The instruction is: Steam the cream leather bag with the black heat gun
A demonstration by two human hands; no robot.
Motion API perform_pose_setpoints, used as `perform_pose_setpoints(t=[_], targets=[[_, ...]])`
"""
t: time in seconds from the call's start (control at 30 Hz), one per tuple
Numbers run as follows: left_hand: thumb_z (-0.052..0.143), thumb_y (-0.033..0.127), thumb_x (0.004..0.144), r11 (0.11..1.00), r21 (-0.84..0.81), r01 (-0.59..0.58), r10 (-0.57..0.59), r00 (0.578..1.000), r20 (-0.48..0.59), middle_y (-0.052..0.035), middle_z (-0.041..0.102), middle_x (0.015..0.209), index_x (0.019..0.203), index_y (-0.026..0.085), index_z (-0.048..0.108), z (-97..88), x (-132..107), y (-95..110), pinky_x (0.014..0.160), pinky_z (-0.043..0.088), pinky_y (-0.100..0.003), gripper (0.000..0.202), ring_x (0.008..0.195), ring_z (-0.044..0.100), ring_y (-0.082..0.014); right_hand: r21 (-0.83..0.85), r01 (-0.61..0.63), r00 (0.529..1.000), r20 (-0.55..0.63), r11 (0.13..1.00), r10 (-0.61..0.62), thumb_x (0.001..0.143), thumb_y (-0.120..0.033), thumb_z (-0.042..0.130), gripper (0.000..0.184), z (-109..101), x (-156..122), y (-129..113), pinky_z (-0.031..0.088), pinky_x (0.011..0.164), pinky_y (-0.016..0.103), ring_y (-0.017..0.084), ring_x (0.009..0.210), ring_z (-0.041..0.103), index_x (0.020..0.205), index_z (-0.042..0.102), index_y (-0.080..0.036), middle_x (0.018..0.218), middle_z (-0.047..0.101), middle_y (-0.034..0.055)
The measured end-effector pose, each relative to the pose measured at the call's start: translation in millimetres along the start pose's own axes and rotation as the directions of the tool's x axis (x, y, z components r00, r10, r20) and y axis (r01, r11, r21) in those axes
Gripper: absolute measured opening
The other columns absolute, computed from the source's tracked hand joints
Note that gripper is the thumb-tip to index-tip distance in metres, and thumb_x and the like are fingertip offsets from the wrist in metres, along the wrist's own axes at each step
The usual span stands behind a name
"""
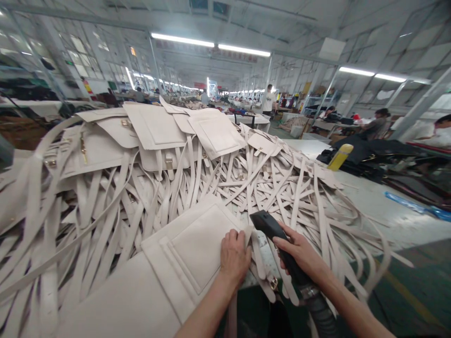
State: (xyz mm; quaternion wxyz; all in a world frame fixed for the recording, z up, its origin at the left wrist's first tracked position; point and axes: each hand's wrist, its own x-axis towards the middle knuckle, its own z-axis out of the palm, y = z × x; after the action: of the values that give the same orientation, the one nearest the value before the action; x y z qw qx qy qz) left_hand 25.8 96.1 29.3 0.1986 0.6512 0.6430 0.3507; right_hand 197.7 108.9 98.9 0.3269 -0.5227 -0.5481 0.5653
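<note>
Hands worked at the near edge of a long table (pixel 355 188) in a large workshop. The left hand (pixel 234 256) lay palm down, fingers curled over the right edge of a cream bag panel (pixel 190 253), apparently pinning it flat so it would not slide. The right hand (pixel 299 256) was closed around the handle of a black handheld tool (pixel 273 230), whose head pointed up and left, towards the panel's corner just beside the left hand. A grey hose (pixel 317 310) ran down from the tool below the wrist. It could not be told whether the tool's tip touched the panel; it sat very near it. The two hands were close together, the panel under the left one and just left of the right one.

Beyond the hands, loose cream straps (pixel 275 188) spilled across the table in a tangled heap, some hanging over its edge. Behind them, finished cream bag flaps (pixel 155 126) were stacked high, likely kept within reach. A yellow bottle (pixel 340 156) stood farther right. Far off, other workers (pixel 377 123) sat at benches under strip lights (pixel 211 44).
</note>
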Motion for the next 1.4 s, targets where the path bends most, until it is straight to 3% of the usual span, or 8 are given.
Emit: perform_pose_setpoints(t=[0.17, 0.43, 0.67, 0.83, 1.0, 1.2, 1.3, 1.4], targets=[[0.045, 0.017, 0.074, 0.954, -0.299, 0.023, 0.008, 0.995, 0.102, -0.0017, 0.051, 0.069, 0.078, 0.017, 0.066, -16.4, 14, -24, 0.071, 0.038, -0.027, 0.021, 0.072, 0.051, -0.0169, 0.086, -0.030, 1.000, -0.005, 0.996, 0.030, 0.078, -0.035, 0.057, 0.063, -13, -25, 15, 0.043, 0.033, 0.020, 0.014, 0.038, 0.053, 0.133, 0.027, -0.026, 0.049, 0.052, -0.0071], [0.059, 0.025, 0.067, 0.658, -0.715, 0.235, 0.004, 0.949, 0.316, -0.0052, 0.062, 0.077, 0.088, 0.011, 0.067, -35.6, 17, -40, 0.069, 0.043, -0.028, 0.027, 0.074, 0.056, -0.0206, 0.237, -0.102, 0.967, 0.251, 0.966, 0.040, 0.077, -0.029, 0.058, 0.065, 20, -41, 35, 0.044, 0.034, 0.018, 0.012, 0.038, 0.053, 0.134, 0.026, -0.025, 0.052, 0.057, -0.0046], [0.065, 0.019, 0.059, 0.383, -0.829, 0.408, 0.049, 0.887, 0.459, -0.0075, 0.064, 0.077, 0.099, 0.011, 0.063, -53.7, 2, -43, 0.063, 0.045, -0.026, 0.040, 0.064, 0.058, -0.0171, 0.306, 0.027, 0.987, 0.144, 0.952, -0.074, 0.078, -0.031, 0.057, 0.058, 29, -6, 6, 0.044, 0.032, 0.019, 0.012, 0.037, 0.052, 0.130, 0.033, -0.023, 0.048, 0.054, -0.0060], [0.068, 0.012, 0.057, 0.130, -0.888, 0.441, 0.041, 0.893, 0.449, -0.0063, 0.064, 0.091, 0.112, 0.018, 0.056, -56.2, 2, -47, 0.069, 0.046, -0.027, 0.056, 0.078, 0.060, -0.0198, 0.304, 0.012, 0.981, 0.180, 0.953, -0.070, 0.080, -0.030, 0.056, 0.061, 28, -18, 5, 0.045, 0.034, 0.018, 0.011, 0.037, 0.052, 0.133, 0.027, -0.024, 0.048, 0.055, -0.0055], [0.066, 0.008, 0.058, 0.145, -0.868, 0.475, 0.035, 0.874, 0.484, -0.0067, 0.065, 0.092, 0.114, 0.019, 0.054, -55.3, 1, -44, 0.071, 0.047, -0.031, 0.059, 0.079, 0.061, -0.0225, 0.261, -0.030, 0.953, 0.299, 0.965, -0.052, 0.076, -0.022, 0.057, 0.067, 41, -28, 9, 0.043, 0.034, 0.017, 0.010, 0.036, 0.050, 0.135, 0.025, -0.025, 0.050, 0.055, -0.0058], [0.066, 0.012, 0.060, 0.252, -0.830, 0.497, 0.102, 0.839, 0.534, -0.0084, 0.065, 0.089, 0.108, 0.014, 0.059, -57.9, -10, -26, 0.069, 0.047, -0.033, 0.048, 0.075, 0.061, -0.0239, 0.215, 0.058, 0.980, 0.173, 0.975, -0.097, 0.076, -0.024, 0.057, 0.062, 52, -18, -18, 0.041, 0.033, 0.018, 0.011, 0.036, 0.048, 0.132, 0.031, -0.026, 0.047, 0.053, -0.0068], [0.066, 0.015, 0.061, 0.195, -0.875, 0.444, -0.009, 0.892, 0.451, -0.0073, 0.066, 0.084, 0.106, 0.014, 0.060, -77.5, -6, -3, 0.067, 0.049, -0.032, 0.046, 0.072, 0.062, -0.0228, 0.270, 0.140, 0.985, 0.060, 0.953, -0.162, 0.077, -0.029, 0.059, 0.062, 40, -25, -27, 0.042, 0.036, 0.021, 0.012, 0.038, 0.048, 0.132, 0.032, -0.025, 0.049, 0.055, -0.0054], [0.066, 0.022, 0.065, 0.193, -0.930, 0.313, -0.169, 0.944, 0.283, -0.0039, 0.066, 0.085, 0.111, 0.017, 0.057, -114.7, 2, 25, 0.069, 0.051, -0.032, 0.047, 0.076, 0.062, -0.0225, 0.259, 0.208, 0.978, -0.087, 0.943, -0.192, 0.077, -0.035, 0.060, 0.064, 17, -42, -35, 0.041, 0.037, 0.021, 0.013, 0.039, 0.048, 0.133, 0.031, -0.024, 0.048, 0.056, -0.0031]])
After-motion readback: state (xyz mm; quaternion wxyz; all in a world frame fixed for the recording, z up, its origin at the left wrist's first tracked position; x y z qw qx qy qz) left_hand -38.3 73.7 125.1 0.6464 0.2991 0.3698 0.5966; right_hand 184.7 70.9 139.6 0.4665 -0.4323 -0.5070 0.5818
